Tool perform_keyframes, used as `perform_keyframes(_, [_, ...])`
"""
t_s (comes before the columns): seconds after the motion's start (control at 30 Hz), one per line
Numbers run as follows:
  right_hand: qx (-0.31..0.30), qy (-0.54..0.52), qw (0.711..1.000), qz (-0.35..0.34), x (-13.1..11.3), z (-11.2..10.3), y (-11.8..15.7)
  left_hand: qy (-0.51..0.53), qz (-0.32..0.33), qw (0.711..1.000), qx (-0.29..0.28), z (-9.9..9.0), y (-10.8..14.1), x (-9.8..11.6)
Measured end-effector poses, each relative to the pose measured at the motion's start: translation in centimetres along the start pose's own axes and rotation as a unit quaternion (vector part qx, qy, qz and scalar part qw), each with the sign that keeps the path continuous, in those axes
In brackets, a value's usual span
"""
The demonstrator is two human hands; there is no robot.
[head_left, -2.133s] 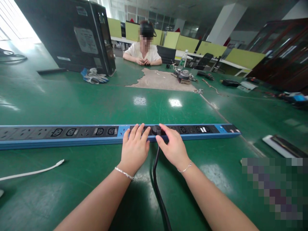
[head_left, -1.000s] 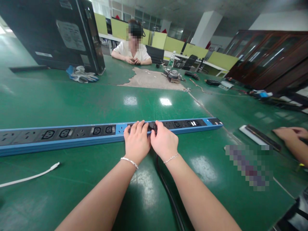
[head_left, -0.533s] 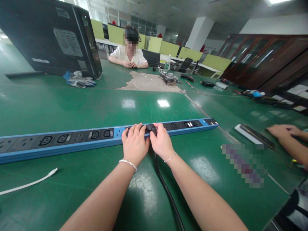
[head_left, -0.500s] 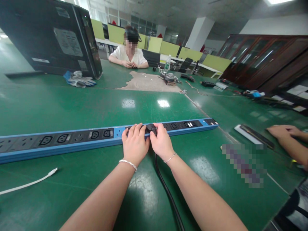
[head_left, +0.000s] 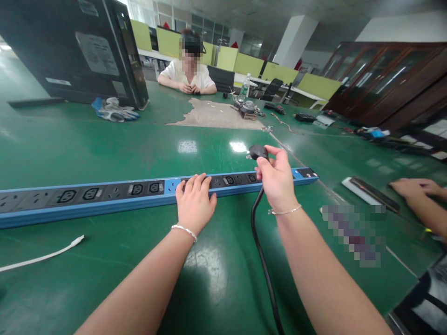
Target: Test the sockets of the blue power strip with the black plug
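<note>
A long blue power strip with black sockets lies across the green table. My left hand rests on its middle, fingers bent over the top and partly covering the sockets. My right hand pinches a black plug in the air above the right part of the strip. The plug's metal prongs point left, clear of the sockets. From the plug a thick black cable hangs down and runs along the table towards me.
A white cable lies at the near left. Gloves lie beside a large black case. A person sits across the table. Another person's hands rest at the right near a dark, white-edged object.
My right hand has lifted the black plug off the strip and carried it up and to the right. My left hand has stayed on the strip.
</note>
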State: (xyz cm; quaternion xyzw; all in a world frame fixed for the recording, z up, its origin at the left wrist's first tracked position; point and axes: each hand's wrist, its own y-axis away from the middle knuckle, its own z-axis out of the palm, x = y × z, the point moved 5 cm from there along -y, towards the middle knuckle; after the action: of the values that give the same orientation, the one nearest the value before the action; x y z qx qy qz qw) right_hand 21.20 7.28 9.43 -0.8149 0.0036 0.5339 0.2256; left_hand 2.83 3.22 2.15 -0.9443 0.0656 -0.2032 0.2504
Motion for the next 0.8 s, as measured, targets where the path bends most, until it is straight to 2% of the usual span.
perform_keyframes(0.1, [-0.023,0.024,0.998,0.052,2.4,-2.9,-0.9,0.002,0.003,1.0,0.002,0.0,0.0,0.1])
perform_keyframes(0.23, [-0.021,0.073,0.991,0.113,5.8,-6.2,-1.0,0.001,-0.002,1.0,0.001,0.1,-0.1,0.0])
perform_keyframes(0.3, [-0.019,0.118,0.985,0.123,6.9,-7.3,-1.3,-0.001,-0.004,1.0,0.0,0.1,-0.1,0.0])
perform_keyframes(0.37, [-0.021,0.18,0.978,0.106,7.5,-7.9,-1.7,-0.002,-0.004,1.0,0.0,0.1,-0.1,0.0])
perform_keyframes(0.53, [-0.078,0.319,0.944,0.032,8.1,-7.1,-2.2,-0.002,-0.004,1.0,0.001,0.0,-0.1,0.0])
perform_keyframes(0.8, [-0.107,0.436,0.893,0.026,6.6,-5.2,-1.3,-0.004,-0.002,1.0,0.002,0.1,-0.1,0.0])
